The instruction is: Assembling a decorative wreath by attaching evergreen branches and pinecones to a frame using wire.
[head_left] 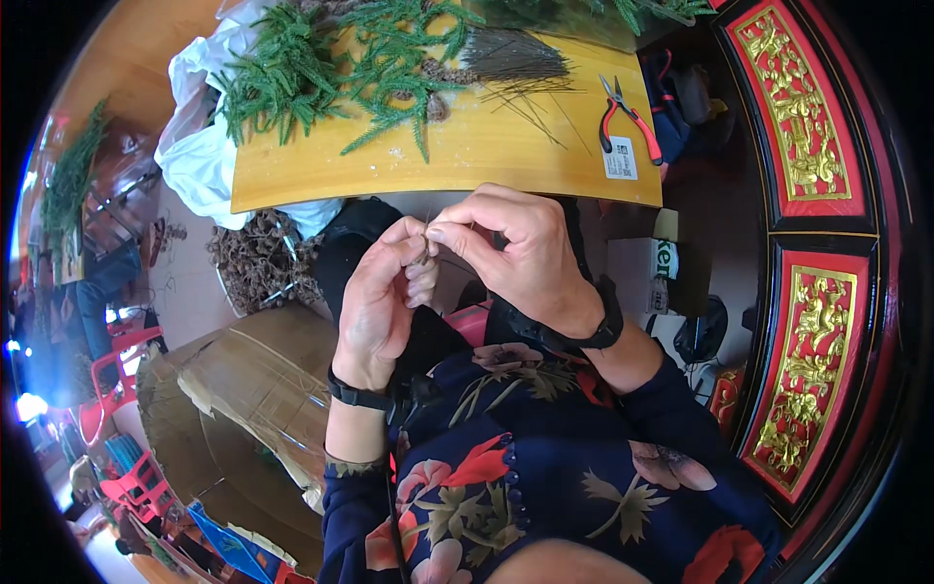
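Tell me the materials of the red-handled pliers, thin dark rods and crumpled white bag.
Red-handled pliers: greyish sheen suggests metal; smooth handles, probably plastic or rubber.
Thin dark rods: dull, uniformly slender, perhaps metal wire.
Crumpled white bag: likely glossy plastic film, translucent folds.

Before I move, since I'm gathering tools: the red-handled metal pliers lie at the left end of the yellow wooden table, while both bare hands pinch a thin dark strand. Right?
Not quite: the head view shows the red-handled metal pliers at the right end of the yellow wooden table; the left hand and right hand do pinch a thin dark strand.
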Motion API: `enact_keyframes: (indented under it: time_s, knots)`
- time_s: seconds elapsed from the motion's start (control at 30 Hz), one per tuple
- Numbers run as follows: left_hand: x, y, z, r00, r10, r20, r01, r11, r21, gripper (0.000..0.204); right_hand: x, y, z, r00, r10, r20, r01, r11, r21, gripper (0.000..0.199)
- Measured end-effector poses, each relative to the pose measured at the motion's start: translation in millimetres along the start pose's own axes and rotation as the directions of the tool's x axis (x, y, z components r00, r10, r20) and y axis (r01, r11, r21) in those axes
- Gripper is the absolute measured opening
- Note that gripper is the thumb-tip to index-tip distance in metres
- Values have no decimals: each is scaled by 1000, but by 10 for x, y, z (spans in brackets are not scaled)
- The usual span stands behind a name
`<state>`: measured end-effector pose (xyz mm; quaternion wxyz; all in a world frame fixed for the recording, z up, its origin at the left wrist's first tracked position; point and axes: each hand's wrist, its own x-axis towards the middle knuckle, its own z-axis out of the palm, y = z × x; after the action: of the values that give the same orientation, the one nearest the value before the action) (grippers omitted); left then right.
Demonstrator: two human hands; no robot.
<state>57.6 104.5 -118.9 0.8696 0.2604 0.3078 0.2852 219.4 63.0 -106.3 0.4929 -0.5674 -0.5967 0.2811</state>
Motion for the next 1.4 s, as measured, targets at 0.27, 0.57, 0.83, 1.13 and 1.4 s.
enact_keyframes:
  time_s: [0.27,0.57,0.83,1.13,1.4]
  knots:
    - [13,34,-10,1000,22,18,-23,999,38,11,74,31,-11,999,49,17,-50,995,83,14]
    - [39,24,-45,1000,10,18,-11,1000,7,10,135,93,-31,977,-213,6,211,966,-151,23]
    - [48,27,-96,999,-23,37,24,1000,-9,10,140,42,-83,986,-119,120,132,986,-103,18]
    - [31,10,11,997,-71,-17,71,997,-22,9,186,112,-100,942,-279,187,297,952,-74,9]
    - [1,60,-38,992,-105,73,103,994,24,15,245,121,-182,848,-473,239,509,853,-119,17]
